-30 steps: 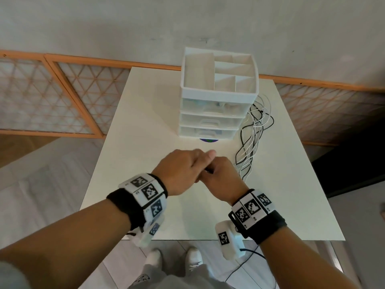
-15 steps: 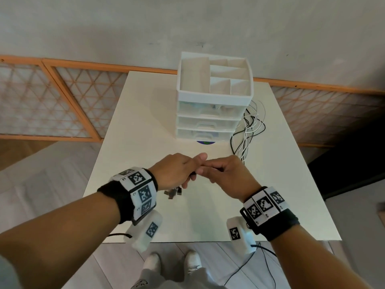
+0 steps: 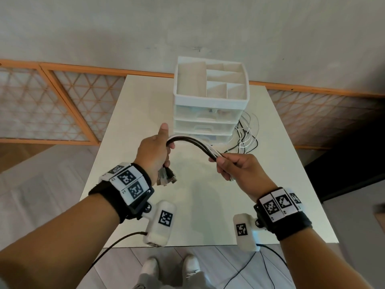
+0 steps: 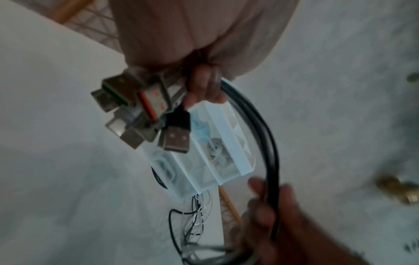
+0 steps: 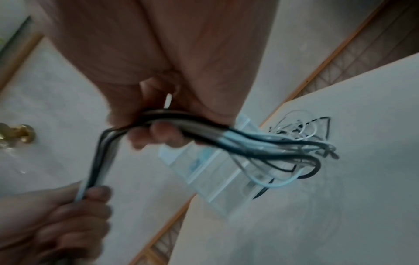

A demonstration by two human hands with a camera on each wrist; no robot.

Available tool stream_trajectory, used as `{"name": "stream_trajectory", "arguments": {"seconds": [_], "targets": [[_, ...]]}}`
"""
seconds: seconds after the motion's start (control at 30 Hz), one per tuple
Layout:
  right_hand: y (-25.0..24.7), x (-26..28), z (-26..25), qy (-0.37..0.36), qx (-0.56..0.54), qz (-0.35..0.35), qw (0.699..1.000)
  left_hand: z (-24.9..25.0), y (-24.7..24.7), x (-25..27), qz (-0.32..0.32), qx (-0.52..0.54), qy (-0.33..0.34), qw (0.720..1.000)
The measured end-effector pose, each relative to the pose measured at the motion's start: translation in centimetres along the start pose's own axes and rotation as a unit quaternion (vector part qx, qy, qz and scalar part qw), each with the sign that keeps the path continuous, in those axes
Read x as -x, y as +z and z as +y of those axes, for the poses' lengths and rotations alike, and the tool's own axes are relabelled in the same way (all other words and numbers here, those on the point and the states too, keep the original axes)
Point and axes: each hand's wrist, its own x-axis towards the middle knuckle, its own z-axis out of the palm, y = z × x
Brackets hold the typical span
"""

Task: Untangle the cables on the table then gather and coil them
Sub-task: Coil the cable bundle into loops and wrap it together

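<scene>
overhead, left hand (image 3: 154,152) and right hand (image 3: 237,166) each gripping arched black-and-white cables (image 3: 193,141), metal plugs (image 3: 165,177) dangling

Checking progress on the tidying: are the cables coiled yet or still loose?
Not coiled. The left hand and right hand hold the cables gathered in one arched bundle; the rest trails loose on the table.

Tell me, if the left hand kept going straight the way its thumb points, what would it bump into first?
Probably the white drawer organizer: the left hand, gripping the cable bundle, has its thumb aimed up beside the organizer's left edge. Depth is unclear, so it might slip past.
</scene>
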Motion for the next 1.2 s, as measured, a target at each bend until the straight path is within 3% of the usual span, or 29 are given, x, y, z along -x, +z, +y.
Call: {"name": "stream_trajectory", "arguments": {"seconds": [0.1,0.17,0.27,0.37,0.47,0.57,0.67,0.8,1.0,1.13,1.2], "targets": [[2.1,-0.2,-0.3,-0.024,-0.047,0.079,0.995,-0.2,0.8,0.9,-0.023,-0.118,0.012,0.993],[4.0,-0.3,-0.4,-0.069,-0.011,0.110,0.991,-0.2,1.7,1.9,-0.103,-0.147,0.004,0.984],[6.4,0.1,-0.4,-0.167,0.084,0.100,0.977,-0.4,2.9,2.7,-0.187,-0.112,0.025,0.976],[7.3,0.3,-0.1,-0.200,0.138,0.053,0.969,-0.8,3.2,2.5,-0.168,-0.023,0.018,0.985],[6.7,0.7,-0.3,-0.165,0.149,-0.030,0.975,-1.2,2.6,1.7,-0.128,0.053,-0.056,0.989],[5.1,0.8,-0.6,-0.101,0.086,-0.053,0.990,-0.9,1.7,0.7,-0.117,0.075,-0.074,0.988],[4.6,0.4,-0.7,-0.060,0.065,-0.018,0.996,-0.3,1.3,0.4,-0.136,0.078,-0.056,0.986],[5.7,0.4,-0.2,-0.069,0.042,0.032,0.996,-0.3,1.8,1.1,-0.140,0.086,-0.020,0.986],[6.3,0.9,0.1,-0.042,0.003,0.039,0.998,-1.5,1.5,1.4,-0.154,0.046,0.020,0.987],[5.4,0.9,-1.0,-0.067,0.041,0.004,0.997,-1.3,1.3,1.1,-0.157,0.001,0.069,0.985],[4.8,0.3,-2.0,-0.088,0.066,0.058,0.992,-0.5,1.1,1.2,-0.170,-0.020,0.095,0.981]]}}
